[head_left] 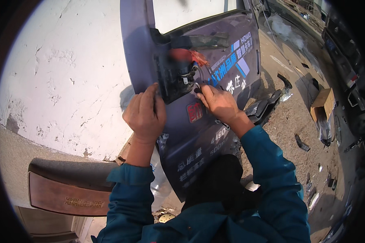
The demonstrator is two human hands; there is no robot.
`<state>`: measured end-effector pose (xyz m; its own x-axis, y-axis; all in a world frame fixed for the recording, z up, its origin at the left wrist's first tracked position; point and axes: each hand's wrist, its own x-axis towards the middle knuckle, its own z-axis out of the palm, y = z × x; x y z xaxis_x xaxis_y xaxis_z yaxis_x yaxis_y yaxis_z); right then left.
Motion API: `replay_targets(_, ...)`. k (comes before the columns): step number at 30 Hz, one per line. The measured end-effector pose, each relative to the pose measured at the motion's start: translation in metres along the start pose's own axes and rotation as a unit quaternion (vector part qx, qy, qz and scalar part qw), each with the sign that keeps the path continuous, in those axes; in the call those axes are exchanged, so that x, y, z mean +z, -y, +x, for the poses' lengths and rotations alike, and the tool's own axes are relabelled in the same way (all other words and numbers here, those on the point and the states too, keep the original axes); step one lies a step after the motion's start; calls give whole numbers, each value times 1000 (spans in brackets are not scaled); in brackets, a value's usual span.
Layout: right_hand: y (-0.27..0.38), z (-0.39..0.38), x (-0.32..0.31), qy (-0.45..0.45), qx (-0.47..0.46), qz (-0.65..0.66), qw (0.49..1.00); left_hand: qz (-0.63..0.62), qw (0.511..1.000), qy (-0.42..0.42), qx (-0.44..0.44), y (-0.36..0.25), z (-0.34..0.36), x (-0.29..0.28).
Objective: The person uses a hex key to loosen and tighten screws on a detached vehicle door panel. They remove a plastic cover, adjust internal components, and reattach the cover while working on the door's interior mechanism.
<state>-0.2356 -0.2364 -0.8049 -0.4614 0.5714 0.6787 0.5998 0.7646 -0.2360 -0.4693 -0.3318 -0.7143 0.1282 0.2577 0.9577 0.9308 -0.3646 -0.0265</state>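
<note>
A dark purple-grey vehicle door [198, 133] with printed lettering stands in front of me. A black plastic housing [172, 83] with a small metal latch [186, 79] lies against its upper part. My left hand [146, 111] pinches the lower left edge of this housing between thumb and fingers. On the other side, my right hand [219, 101] has its fingers closed beside the latch, around a small dark piece [197, 90] with a thin metal end; its kind is unclear. Above the latch, a red-orange piece [196, 56] shows, partly blurred.
A white, peeling wall [69, 73] rises at the left, above a brown wooden chair [65, 194]. On the right, the rough ground carries a torn cardboard box [322, 101], black plastic parts [263, 107] and scattered scraps. A dark vehicle [344, 52] lines the right edge.
</note>
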Motion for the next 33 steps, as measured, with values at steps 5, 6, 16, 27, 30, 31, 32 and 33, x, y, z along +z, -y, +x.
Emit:
replay_targets(5,6,12,-4,14,67,23,997,6,1000,3,15,-1,3,2)
replay_targets(6,7,12,-5,11,68,28,997,8,1000,15,8,-1,2,0)
replay_targets(16,21,12,-15,-50,72,70,994,-5,999,36,-7,-2,1,-7)
replay_targets(27,61,21,-17,-62,251,210,943,-18,1000,1,12,-1,4,-2)
replay_targets(30,65,21,-18,-58,286,220,931,-21,1000,-3,9,-2,4,-1)
replay_targets(31,65,21,-16,-54,299,229,925,-19,1000,-2,8,-2,4,-2)
replay_targets(32,65,20,-15,-51,313,237,918,-18,1000,0,6,-3,4,-2)
replay_targets(33,68,21,-17,-42,340,288,894,-19,1000,-2,7,-2,3,-2)
